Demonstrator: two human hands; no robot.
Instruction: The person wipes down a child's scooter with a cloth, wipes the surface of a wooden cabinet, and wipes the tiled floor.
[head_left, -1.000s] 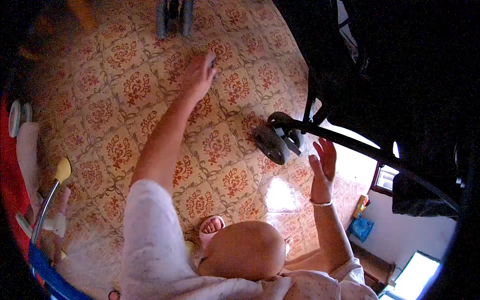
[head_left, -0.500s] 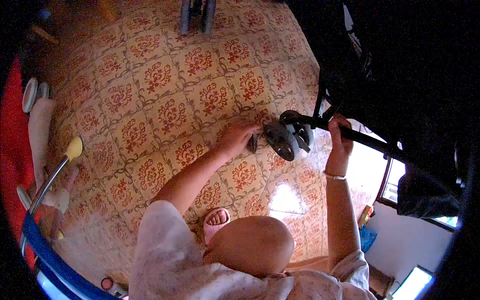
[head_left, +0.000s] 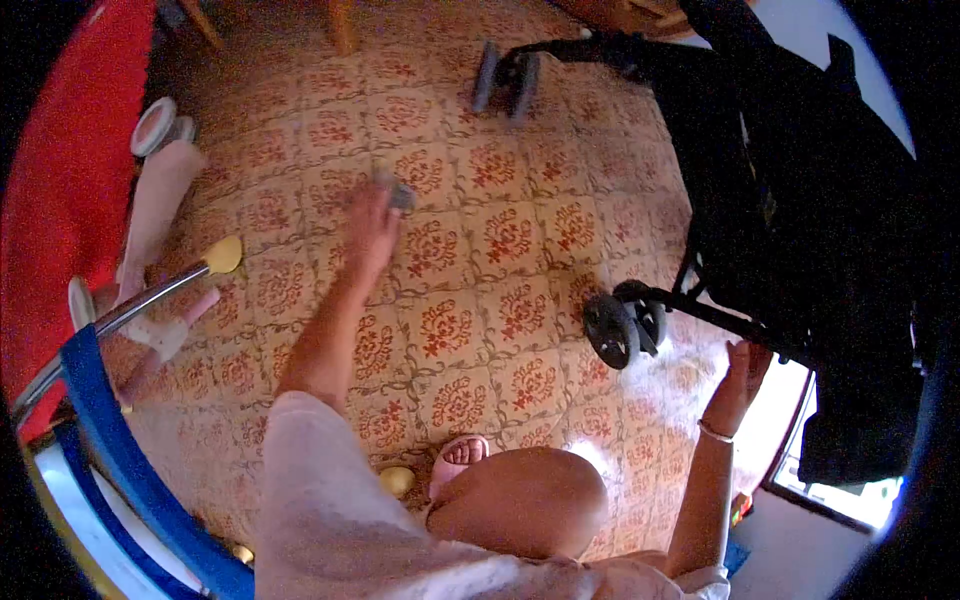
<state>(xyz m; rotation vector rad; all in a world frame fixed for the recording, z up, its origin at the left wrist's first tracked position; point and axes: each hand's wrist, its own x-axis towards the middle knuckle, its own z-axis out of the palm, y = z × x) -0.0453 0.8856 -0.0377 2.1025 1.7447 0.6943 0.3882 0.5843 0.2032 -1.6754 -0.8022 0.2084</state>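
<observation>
My left hand [head_left: 372, 222] is stretched out over the tiled floor, its fingers closed on a small grey-green item [head_left: 401, 196] that is too blurred to name. On the right, a black stroller [head_left: 800, 230] lies tilted, with a pair of grey-black wheels [head_left: 612, 332] towards me and another pair [head_left: 507, 82] at the far end. My right hand [head_left: 738, 378] is at the stroller's lower frame bar [head_left: 715, 318], fingers curled against it; part of the grip is hidden.
Patterned tiles [head_left: 480, 240] cover the floor. At left are a red cloth [head_left: 75, 210], a pale pink frame with wheels [head_left: 160, 200], a chrome leg with a yellow tip [head_left: 224, 255] and a blue strap [head_left: 130, 450]. My pink-slippered foot [head_left: 460, 460] is below.
My left hand has moved from beside the near wheels away to the upper left, keeping the small item. The view has shifted, showing more of the stroller; my right hand stays by its frame.
</observation>
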